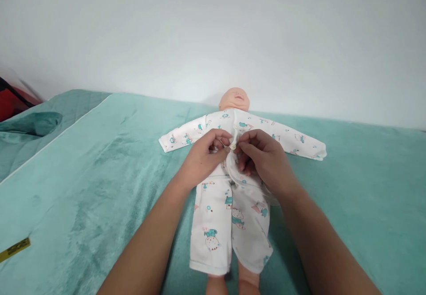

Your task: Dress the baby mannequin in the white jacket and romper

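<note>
Your baby doll (234, 99) lay face up on the teal sheet (109, 175), its head close to the far edge by the wall and its legs pointing at the near edge. It had on a printed baby top (218, 122) and matching trousers (213, 219). Your left hand (204, 157) and right hand (268, 157) met at the front of the top, fingers in a narrow pinch on the cloth, with a little round button (233, 147) right between them. I couldn't tell which hand had the button itself, or whether it sat in a hole, since your fingertips covered too much.

To me the biggest risk was that button squirting out of the pinch, tiny as it was, with so little fingertip on it. The front edge also bowed out in a loose curve below your right hand, so slack cloth could easily have bunched up in the way. Pulling your hands apart too hard might've strained the button's thread. And nothing seemed to pin the doll down, so a tug toward the near edge could've dragged it along or rucked up the sheet underneath.
</note>
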A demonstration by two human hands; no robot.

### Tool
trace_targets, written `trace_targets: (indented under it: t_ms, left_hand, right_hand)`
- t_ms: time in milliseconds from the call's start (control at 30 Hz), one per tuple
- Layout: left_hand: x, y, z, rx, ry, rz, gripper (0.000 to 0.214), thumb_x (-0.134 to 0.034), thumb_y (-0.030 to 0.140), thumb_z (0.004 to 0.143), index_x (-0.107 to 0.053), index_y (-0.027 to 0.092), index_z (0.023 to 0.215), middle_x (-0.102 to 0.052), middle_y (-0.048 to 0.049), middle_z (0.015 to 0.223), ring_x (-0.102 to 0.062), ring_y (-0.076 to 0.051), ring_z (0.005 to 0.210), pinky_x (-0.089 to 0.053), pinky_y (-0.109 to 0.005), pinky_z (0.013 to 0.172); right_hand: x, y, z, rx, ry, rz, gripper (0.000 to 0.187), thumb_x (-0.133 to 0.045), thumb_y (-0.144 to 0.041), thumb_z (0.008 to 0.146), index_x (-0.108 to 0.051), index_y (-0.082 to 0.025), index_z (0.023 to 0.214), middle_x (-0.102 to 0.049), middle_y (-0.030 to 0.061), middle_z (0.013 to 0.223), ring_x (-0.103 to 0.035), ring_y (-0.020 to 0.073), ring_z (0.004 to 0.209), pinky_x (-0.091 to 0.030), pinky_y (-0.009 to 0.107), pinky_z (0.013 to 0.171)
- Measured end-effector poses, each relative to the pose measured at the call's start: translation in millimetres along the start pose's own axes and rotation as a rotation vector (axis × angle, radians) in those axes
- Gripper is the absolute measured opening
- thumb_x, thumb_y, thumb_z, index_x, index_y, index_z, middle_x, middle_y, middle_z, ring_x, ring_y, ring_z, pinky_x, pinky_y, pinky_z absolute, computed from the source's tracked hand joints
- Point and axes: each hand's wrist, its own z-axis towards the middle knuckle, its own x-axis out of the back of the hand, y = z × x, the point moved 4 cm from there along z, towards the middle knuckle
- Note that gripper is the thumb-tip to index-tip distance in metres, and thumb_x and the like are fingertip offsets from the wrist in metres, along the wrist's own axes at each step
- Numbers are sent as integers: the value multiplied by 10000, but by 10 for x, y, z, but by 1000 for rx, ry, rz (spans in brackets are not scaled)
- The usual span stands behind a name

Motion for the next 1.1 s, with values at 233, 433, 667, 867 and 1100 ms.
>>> trace_targets:
  t_ms: [233, 433, 667, 867, 1100]
  left_hand:
    - [15, 1, 5, -93, -14, 93, 208, -561, 178, 851, -723, 239, 966, -628, -35, 948, -560, -156, 858, -427, -284, 761]
    - [26, 30, 9, -129, 20, 170, 195, -525, 128, 830, -702, 209, 842, -623, -34, 906, -557, -157, 825, -421, -285, 736]
    - [29, 25, 4, -111, 15, 155, 182, -493, 84, 810, -639, 192, 810, -606, -21, 891, -536, -140, 796, -401, -267, 713]
    - [31, 29, 2, -130, 4, 116, 165, -490, 69, 787, -588, 185, 721, -602, -18, 860, -552, -142, 817, -406, -270, 738]
    - [51, -34, 6, -115, 85, 136, 203, -500, 84, 822, -648, 191, 912, -614, -13, 866, -545, -122, 777, -437, -266, 742]
  right_hand:
    - [5, 19, 12, 15, 4, 21, 149, -635, -320, 812, -554, -205, 858, -638, -10, 750, -561, 87, 474, -416, 200, 391]
    - [17, 36, 11, 70, 52, 62, 156, -637, -336, 806, -552, -218, 862, -633, -3, 834, -579, 91, 514, -410, 199, 393]
    - [57, 3, -36, 287, 268, -81, 44, -544, -235, 840, -587, -235, 851, -654, 18, 878, -620, 139, 703, -506, 259, 569]
    - [59, -55, -56, 545, 308, -314, 203, -475, -122, 829, -639, -240, 854, -682, 49, 1072, -619, 210, 1038, -500, 360, 854]
    - [25, -55, -53, 619, 217, -594, 344, -472, -76, 856, -705, -258, 1031, -719, 27, 1053, -636, 192, 1047, -486, 354, 928]
